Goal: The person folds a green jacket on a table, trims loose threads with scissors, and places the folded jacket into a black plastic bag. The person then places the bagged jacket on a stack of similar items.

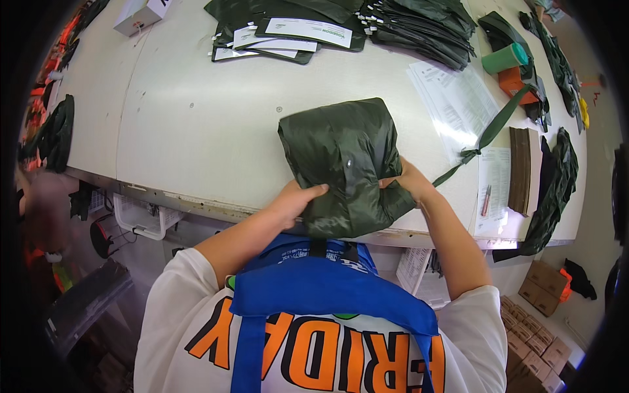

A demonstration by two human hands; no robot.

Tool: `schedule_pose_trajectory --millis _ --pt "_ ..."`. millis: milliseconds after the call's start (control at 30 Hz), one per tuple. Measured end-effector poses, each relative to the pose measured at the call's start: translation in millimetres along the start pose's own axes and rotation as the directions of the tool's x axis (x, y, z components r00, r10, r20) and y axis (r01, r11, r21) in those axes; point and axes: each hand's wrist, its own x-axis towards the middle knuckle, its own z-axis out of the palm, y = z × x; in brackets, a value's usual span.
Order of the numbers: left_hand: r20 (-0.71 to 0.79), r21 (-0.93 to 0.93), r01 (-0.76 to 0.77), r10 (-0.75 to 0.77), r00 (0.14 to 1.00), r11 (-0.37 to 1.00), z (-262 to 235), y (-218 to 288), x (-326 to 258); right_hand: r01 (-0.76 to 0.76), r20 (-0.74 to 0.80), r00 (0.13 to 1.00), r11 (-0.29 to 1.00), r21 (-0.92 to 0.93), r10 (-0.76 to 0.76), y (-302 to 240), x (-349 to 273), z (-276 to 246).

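A shiny dark green folded fabric bundle (337, 157) lies at the table's front edge, its near end reaching over the edge toward my apron. My left hand (291, 202) grips its left side, thumb on top and the other fingers hidden behind the cloth. On the opposite side my right hand (407, 182) has hold of a bunched fold of the same bundle, with its thumb pointing inward and some fingers out of sight. What kind of garment or cover it is, I cannot tell.
Flat dark packages with white labels (308, 33) and a stack of dark pouches (422, 29) line the far side. To the right are printed sheets (455, 105), a knotted green strip (495, 128), a green roll (504, 59), brown cardboard (519, 170) and a pen (486, 200).
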Motion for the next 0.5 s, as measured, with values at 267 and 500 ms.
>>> schedule_pose_trajectory --millis 267,500 --pt "-0.264 -0.185 -0.039 -0.011 0.964 0.982 25.9 -55.1 22.5 0.013 -0.103 0.968 0.451 -0.893 -0.231 -41.9 -35.2 80.5" --pt "-0.001 -0.339 0.199 -0.211 0.977 0.920 35.0 -26.4 1.8 0.005 -0.010 0.929 0.039 -0.999 -0.371 -41.1 -47.2 132.4"
